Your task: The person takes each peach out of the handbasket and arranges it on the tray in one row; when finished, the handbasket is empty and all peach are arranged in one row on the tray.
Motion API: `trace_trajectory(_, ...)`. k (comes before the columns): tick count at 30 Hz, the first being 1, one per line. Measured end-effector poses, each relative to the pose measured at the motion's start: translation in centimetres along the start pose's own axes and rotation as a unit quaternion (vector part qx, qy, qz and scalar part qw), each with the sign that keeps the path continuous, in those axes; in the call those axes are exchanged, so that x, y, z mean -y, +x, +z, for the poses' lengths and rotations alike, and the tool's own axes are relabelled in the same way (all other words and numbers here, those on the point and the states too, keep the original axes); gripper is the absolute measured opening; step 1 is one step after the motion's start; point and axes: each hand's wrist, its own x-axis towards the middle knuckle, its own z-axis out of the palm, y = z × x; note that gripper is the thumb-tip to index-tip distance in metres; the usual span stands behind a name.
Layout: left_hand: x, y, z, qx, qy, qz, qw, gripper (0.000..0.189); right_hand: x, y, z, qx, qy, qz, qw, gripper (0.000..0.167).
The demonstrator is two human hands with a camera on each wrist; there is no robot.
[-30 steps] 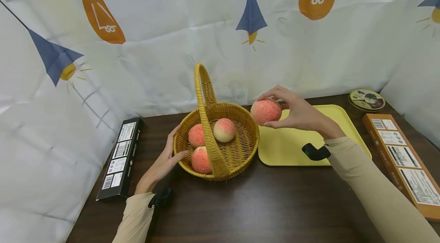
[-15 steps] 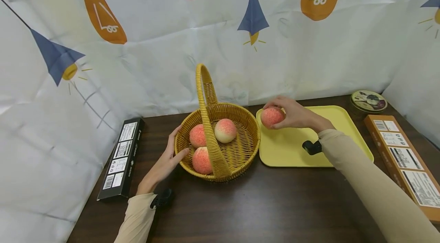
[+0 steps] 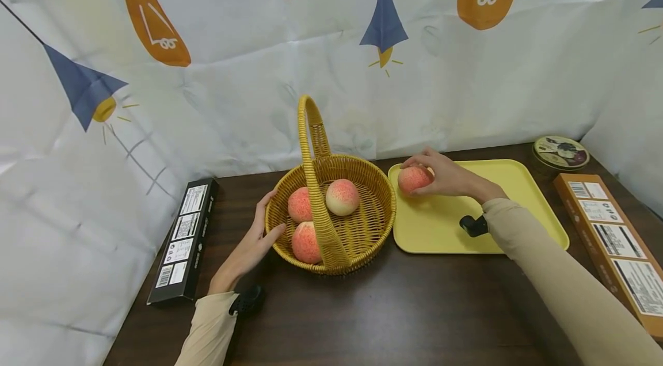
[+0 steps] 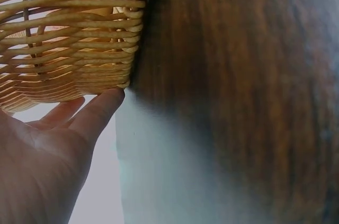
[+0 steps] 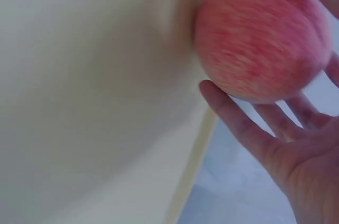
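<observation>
A yellow wicker basket (image 3: 362, 251) with a tall handle stands on the dark table, and peaches lie inside it: one (image 3: 342, 197) to the right of the handle, another (image 3: 299, 205) at its left and a third (image 3: 307, 243) near the front. My left hand (image 3: 250, 251) rests against the basket's left side, its thumb at the rim. Straight fingers (image 4: 98, 113) touch the woven wall in the left wrist view. My right hand (image 3: 449, 176) holds a peach (image 3: 413, 180) between thumb and fingers, low over the left end of a yellow tray (image 3: 497, 210).
A long black box (image 3: 183, 239) lies to the left of the basket. Right of the tray are an orange box (image 3: 606, 233) and a round tin (image 3: 561, 152). A printed white curtain (image 3: 248, 95) hangs behind the table (image 3: 362, 314).
My right hand has carried the peach from beside the basket's right rim down and right to the tray. The left hand has stayed at the basket.
</observation>
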Motion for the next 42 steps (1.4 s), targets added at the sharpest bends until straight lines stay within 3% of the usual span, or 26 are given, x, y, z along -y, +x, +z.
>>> trace_trajectory(7, -0.2, 0.1, 0.0, 0.000, -0.001, 0.002, 1.0000, 0.076, 0.4, -0.6, -0.6, 0.048, -0.022, -0.015, 0.9985, 0.052)
trace_trajectory(18, -0.2, 0.1, 0.3, 0.004, -0.016, 0.000, 0.9999, 0.075, -0.3, 0.3, 1.6, -0.018, -0.001, -0.028, 0.9994, 0.057)
trace_trajectory(32, -0.2, 0.1, 0.0, 0.004, -0.014, 0.003, 0.9999, 0.075, 0.4, 0.4, 0.8, 0.015, -0.015, -0.037, 0.9991, 0.055)
trace_trajectory(42, -0.2, 0.1, 0.1, 0.005, -0.016, 0.005, 0.9998, 0.074, 0.5, 0.9, 1.3, -0.016, -0.005, 0.026, 0.9995, 0.058)
